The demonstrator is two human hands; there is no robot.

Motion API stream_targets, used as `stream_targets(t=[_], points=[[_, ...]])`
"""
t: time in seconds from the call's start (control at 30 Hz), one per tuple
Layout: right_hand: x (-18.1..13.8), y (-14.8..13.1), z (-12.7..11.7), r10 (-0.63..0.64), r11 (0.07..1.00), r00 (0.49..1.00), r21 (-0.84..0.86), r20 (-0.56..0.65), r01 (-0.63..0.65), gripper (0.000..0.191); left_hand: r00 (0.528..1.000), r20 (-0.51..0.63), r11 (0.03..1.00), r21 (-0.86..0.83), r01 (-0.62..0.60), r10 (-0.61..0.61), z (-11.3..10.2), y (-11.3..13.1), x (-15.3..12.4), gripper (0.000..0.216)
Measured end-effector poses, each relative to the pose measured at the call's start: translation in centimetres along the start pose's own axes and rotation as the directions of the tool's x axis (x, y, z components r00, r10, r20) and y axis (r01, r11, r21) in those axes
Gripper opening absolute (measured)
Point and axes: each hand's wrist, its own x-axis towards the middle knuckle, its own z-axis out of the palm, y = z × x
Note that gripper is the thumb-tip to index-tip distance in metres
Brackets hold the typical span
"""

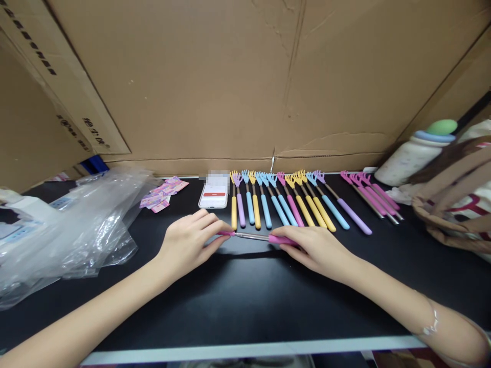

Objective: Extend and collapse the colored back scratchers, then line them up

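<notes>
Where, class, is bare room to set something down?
Bare: the black tabletop between the pale front edge and the pink scratcher in the left hand and right hand; a patch between the right forearm and brown bag. Crowded: the back, with its row of scratchers, and the left, under plastic bags.

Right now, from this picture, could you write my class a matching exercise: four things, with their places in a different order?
Things:
1. Phone
2. White bottle
3. Plastic bags
4. Pink scratcher

Places:
A. Left of the cards
B. Held by the left hand and right hand
C. Right of the scratcher row
D. Between cards and scratcher row

Pairs: 1-D, 2-C, 3-A, 4-B
</notes>
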Motion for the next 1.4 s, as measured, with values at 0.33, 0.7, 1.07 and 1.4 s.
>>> stream_targets(t=[0.33, 0.7, 1.07, 1.4], points=[[0.3, -0.4, 0.1, -0.053, 0.994, 0.998, -0.098, 0.04, 0.056, 0.02, 0.987, 0.056, 0.952, 0.262, -0.159, 0.15, 0.1, 1.1, 0.3, 0.018], [2.4, -1.4, -1.5, -0.066, 0.947, 0.997, -0.315, -0.027, 0.055, 0.02, 0.981, 0.05, 0.924, 0.329, -0.193, 0.187, -0.1, 0.5, 1.8, 0.014], [3.6, 0.2, -0.9, -0.076, 0.924, 0.997, -0.379, -0.026, 0.061, 0.02, 0.968, 0.063, 0.915, 0.319, -0.249, 0.242, 1.4, -0.5, 2.9, 0.017], [2.9, 0.1, 0.2, -0.116, 0.926, 0.993, -0.363, -0.016, 0.102, 0.024, 0.962, -0.003, 0.911, 0.321, -0.258, 0.274, 1.7, 0.4, 1.8, 0.015]])
